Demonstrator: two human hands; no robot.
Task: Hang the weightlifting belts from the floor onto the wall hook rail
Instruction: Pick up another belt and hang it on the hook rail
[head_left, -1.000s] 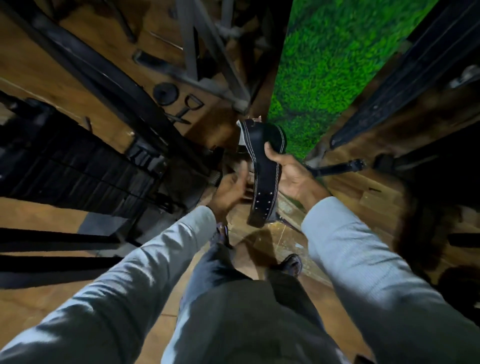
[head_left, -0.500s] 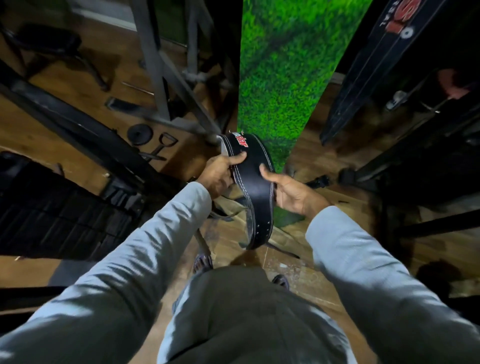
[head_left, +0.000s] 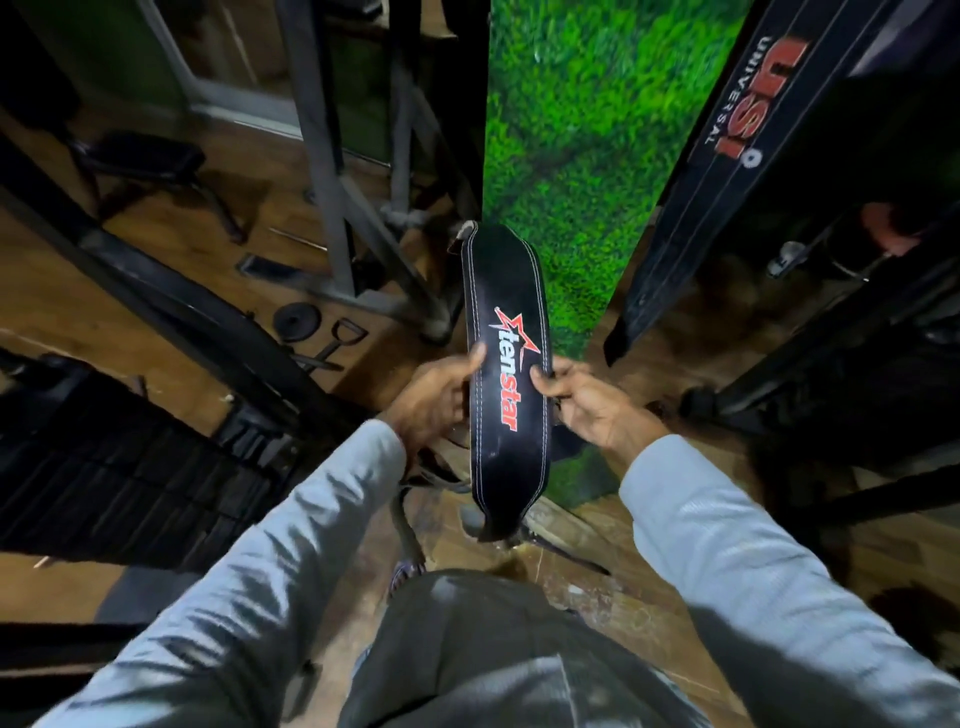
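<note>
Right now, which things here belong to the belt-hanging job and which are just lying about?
Job: black leather Tenstar belt, gripped by left hand and right hand; black USI belt hanging at right.
Lying about: round black weight plate, black cable handle, padded bench.

1. Gym, wooden plank floor (head_left: 171, 291).
2. Grey steel machine frame (head_left: 332, 171) up-left of the left hand (head_left: 431, 405).
3. Small round black weight plate (head_left: 297, 321) and black cable handle (head_left: 345, 335) lie on the floor left of that hand.
4. Black padded bench (head_left: 150, 161) far up-left.
5. Green artificial-grass wall panel (head_left: 582, 156) above the right hand (head_left: 592, 402).
</note>
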